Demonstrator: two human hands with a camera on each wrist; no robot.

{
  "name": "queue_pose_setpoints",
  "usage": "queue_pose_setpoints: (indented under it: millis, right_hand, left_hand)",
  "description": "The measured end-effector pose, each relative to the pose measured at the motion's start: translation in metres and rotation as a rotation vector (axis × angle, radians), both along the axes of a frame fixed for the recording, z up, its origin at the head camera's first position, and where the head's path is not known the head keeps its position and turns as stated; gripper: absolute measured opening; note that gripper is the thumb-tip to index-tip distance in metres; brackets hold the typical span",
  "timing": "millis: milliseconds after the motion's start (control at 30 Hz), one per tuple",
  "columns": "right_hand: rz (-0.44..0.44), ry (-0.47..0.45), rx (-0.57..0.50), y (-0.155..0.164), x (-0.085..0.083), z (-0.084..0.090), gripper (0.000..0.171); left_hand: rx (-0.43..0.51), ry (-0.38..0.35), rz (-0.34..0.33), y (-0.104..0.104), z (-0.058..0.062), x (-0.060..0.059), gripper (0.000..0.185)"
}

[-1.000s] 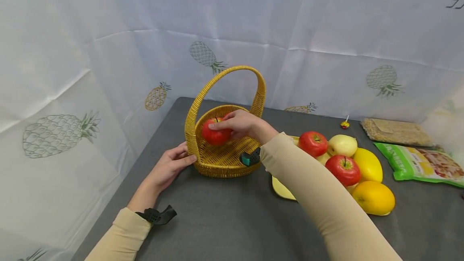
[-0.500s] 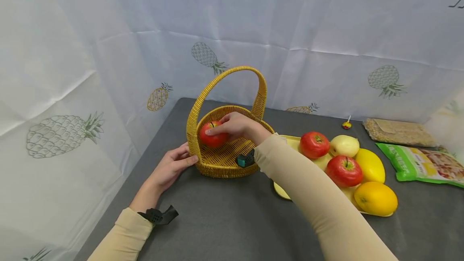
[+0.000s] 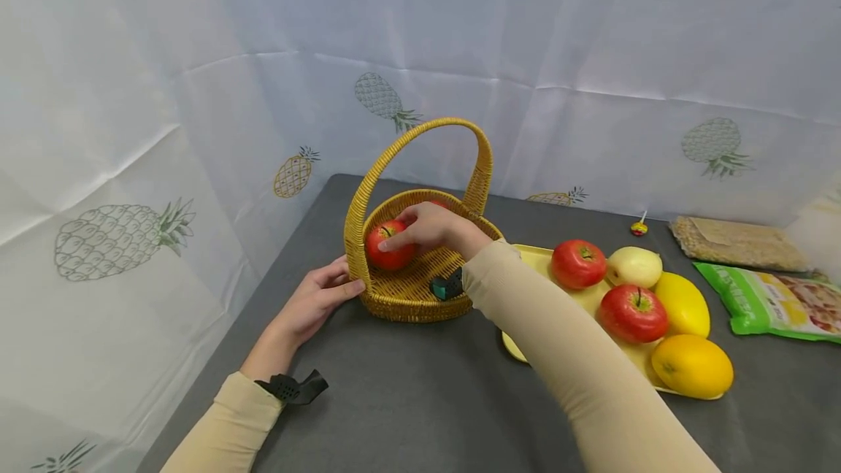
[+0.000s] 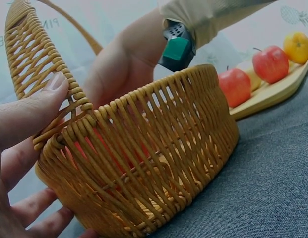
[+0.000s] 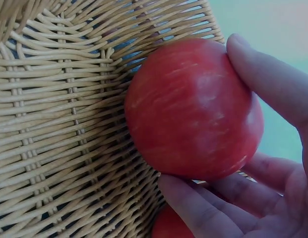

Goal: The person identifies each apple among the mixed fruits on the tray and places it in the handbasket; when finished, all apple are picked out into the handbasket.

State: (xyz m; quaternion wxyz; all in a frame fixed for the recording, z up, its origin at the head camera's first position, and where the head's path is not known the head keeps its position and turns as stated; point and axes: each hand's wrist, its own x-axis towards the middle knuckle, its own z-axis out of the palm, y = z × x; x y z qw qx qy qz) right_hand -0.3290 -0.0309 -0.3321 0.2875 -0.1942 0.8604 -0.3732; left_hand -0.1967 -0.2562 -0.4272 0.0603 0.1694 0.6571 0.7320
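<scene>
My right hand reaches into a yellow wicker basket and holds a red apple against its left inner side. Thumb and fingers lie on opposite sides of this apple in the right wrist view. Below it shows part of a second red apple, mostly hidden by the fingers. At the left base of the tall handle, my left hand grips the basket. Its thumb presses on the handle's woven base in the left wrist view, while the other fingers lie against the outside.
Right of the basket, a pale yellow tray bears red apples, a pale round fruit, a yellow fruit and an orange one. Beyond lie a lollipop, a brown packet and a green bag.
Within the basket, the right hand has brought the apple slightly left and down, nearer the left wall. The left hand keeps its grip. The head view has shifted a little.
</scene>
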Motion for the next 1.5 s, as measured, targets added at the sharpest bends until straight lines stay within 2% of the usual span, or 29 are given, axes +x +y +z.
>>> queue_pose_setpoints:
  millis: [267,500,733,1067,1500]
  right_hand:
    - [0.086,0.082,0.079,0.001,-0.003,0.000,0.075]
    - [0.092,-0.021,0.032,0.001,-0.003,0.000,0.075]
    - [0.101,0.013,0.037,0.002,0.000,0.002,0.068]
    - [0.098,0.026,0.017,0.011,-0.001,0.001,0.064]
    - [0.177,0.140,0.035,0.024,0.004,0.003,0.069]
  left_hand:
    - [-0.002,-0.003,0.012,0.000,0.002,-0.001,0.042]
    - [0.007,-0.006,0.000,0.001,0.001,0.000,0.041]
    - [0.005,0.003,-0.005,-0.001,-0.001,-0.001,0.030]
    - [0.012,0.009,-0.015,0.001,-0.003,-0.002,0.025]
    - [-0.004,0.002,0.010,0.001,-0.003,-0.001,0.026]
